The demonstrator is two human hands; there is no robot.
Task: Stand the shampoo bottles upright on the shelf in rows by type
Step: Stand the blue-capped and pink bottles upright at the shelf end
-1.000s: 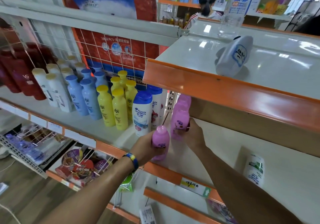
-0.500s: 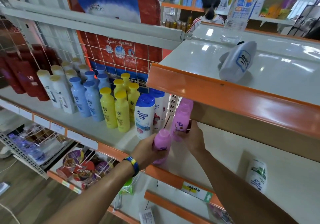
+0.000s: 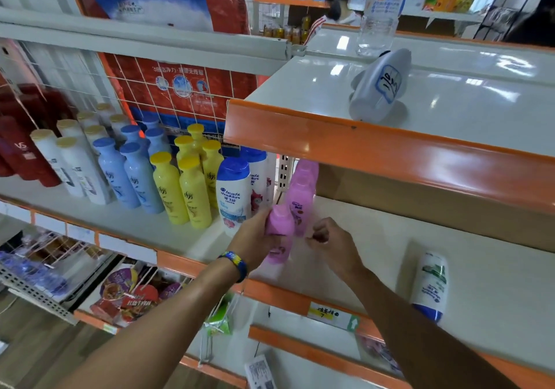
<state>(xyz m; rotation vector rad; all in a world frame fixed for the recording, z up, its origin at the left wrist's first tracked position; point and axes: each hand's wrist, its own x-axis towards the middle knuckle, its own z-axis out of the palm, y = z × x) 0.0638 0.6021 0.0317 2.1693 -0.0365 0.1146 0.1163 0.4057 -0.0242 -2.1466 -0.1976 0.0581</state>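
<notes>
A person's left hand point(image 3: 255, 240) grips a small pink plastic shampoo bottle point(image 3: 280, 235) upright at the front of the white shelf point(image 3: 375, 247), directly in front of a row of matching pink bottles point(image 3: 301, 196) that runs back under the orange-edged upper shelf point(image 3: 390, 151). Half a second earlier the right hand point(image 3: 332, 243) was pressed against the nearest bottle of that row; it has since come away and now hangs just beside the held bottle, fingers curled loosely inward and holding nothing. The held bottle has shifted slightly closer to the row.

To the left stand white-and-blue capped bottles point(image 3: 234, 196), yellow bottles point(image 3: 180, 187), pale blue bottles point(image 3: 126, 172), white bottles with gold caps point(image 3: 75, 166) and dark red bottles point(image 3: 21, 151), all upright in rows. A white bottle with a green label and blue cap point(image 3: 429, 286) lies on its side on the same shelf, well to the right. A pale grey bottle point(image 3: 380, 85) lies tilted on the upper shelf.

The upper shelf's edge hides the back of the pink row, so its count cannot be told. The red bottles are cut off by the left frame edge, and the held bottle's label is blurred.
</notes>
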